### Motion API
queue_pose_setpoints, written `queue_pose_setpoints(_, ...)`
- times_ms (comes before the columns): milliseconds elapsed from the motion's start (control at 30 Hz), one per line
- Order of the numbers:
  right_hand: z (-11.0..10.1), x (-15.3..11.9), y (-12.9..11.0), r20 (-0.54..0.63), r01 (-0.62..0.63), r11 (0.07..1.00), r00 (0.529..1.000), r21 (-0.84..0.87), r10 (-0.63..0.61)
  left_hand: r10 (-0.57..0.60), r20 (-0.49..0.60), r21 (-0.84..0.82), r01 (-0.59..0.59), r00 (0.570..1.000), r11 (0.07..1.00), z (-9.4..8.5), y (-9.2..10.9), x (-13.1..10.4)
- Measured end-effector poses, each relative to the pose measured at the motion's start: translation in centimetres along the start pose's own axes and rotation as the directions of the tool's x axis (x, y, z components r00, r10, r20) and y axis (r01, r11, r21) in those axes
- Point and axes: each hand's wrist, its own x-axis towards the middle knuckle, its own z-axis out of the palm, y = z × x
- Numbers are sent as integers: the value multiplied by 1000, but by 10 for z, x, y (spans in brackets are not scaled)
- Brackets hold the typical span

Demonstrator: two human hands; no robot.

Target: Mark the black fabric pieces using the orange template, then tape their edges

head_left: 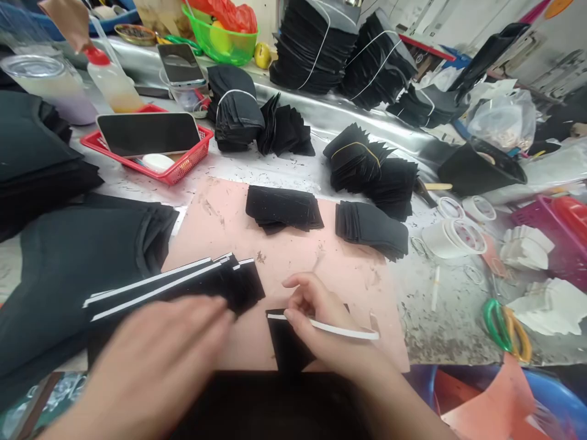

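My right hand is closed, thumb against curled fingers, on a narrow white strip. One end of the strip lies along the top edge of a black fabric piece; the other end sticks out to the right, over the hand. The piece rests on a pink sheet. Smeared by motion, my left hand is over or beside a fanned pile of black pieces with white-strip edges; its fingers cannot be made out. Beyond the hands lie a black stack and a dark grey stack.
Large dark pieces are piled at left. A red basket holds a phone. Tied black bundles stand farther back. To the right are white tape rolls and scissors, above a blue tub.
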Motion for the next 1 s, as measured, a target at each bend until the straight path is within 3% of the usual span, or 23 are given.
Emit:
queue_pose_setpoints(100, 6, 6, 3, -12, -21, 1000, 1000, 1, 21, 209, 9, -37, -208, 978, 977, 24, 39, 11)
queue_pose_setpoints(233, 10, 8, 1, -44, -1, 996, 999, -84, -3, 290, 90, -11, -290, 953, 957, 39, 47, 17)
queue_pose_setpoints(367, -2, 2, 1, -53, 19, 978, 998, -206, -31, 274, 154, -40, -271, 949, 962, 39, 41, 18)
queue_pose_setpoints(467, -28, -9, 11, -47, 13, 989, 999, -150, -20, 230, 132, -48, -225, 964, 973, 38, 44, 22)
queue_pose_setpoints(533, -45, -15, 22, -97, -8, 989, 995, -146, -7, 186, 104, -53, -181, 977, 982, 37, 47, 26)
queue_pose_setpoints(600, -54, -19, 31, -175, -18, 969, 984, -246, -27, 173, 84, -32, -171, 981, 985, 38, 48, 31)
queue_pose_setpoints(700, -52, -19, 39, -237, 39, 912, 960, -409, -147, 186, 90, 29, -189, 978, 982, 39, 50, 39)
queue_pose_setpoints(800, -42, -16, 43, -241, 125, 876, 935, -466, -261, 191, 146, 62, -202, 971, 977, 41, 53, 49)
queue_pose_setpoints(1000, -42, -18, 41, -245, 146, 881, 929, -450, -279, 209, 366, 60, -248, 907, 967, 56, 74, 82)
